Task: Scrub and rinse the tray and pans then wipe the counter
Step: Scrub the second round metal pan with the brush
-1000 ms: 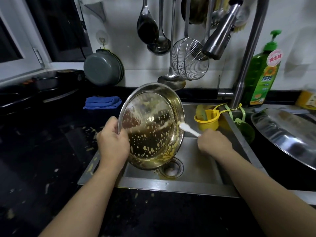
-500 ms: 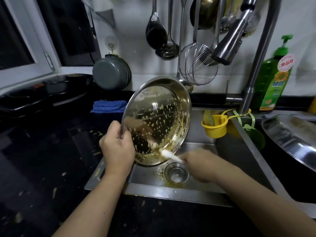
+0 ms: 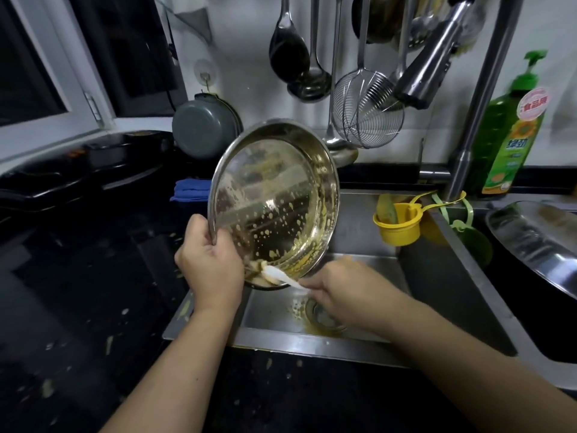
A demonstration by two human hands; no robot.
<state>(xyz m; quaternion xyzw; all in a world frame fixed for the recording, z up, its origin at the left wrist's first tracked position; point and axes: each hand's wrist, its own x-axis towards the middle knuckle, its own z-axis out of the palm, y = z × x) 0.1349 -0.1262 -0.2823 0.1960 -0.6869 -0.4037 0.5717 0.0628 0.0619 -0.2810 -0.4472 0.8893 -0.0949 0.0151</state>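
I judge the scraping step in hand: my left hand grips the rim of the round steel pan, tilted over the steel sink. My right hand pinches a white scraper against its lowest edge. Next calls for pushing yellow residue drainward. The black counter is spattered; ladles hang on the wall.

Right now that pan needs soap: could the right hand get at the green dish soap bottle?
Probably not yet: the right hand pinches a white scraper against the steel pan, and the faucet pipe stands before the dish soap bottle.
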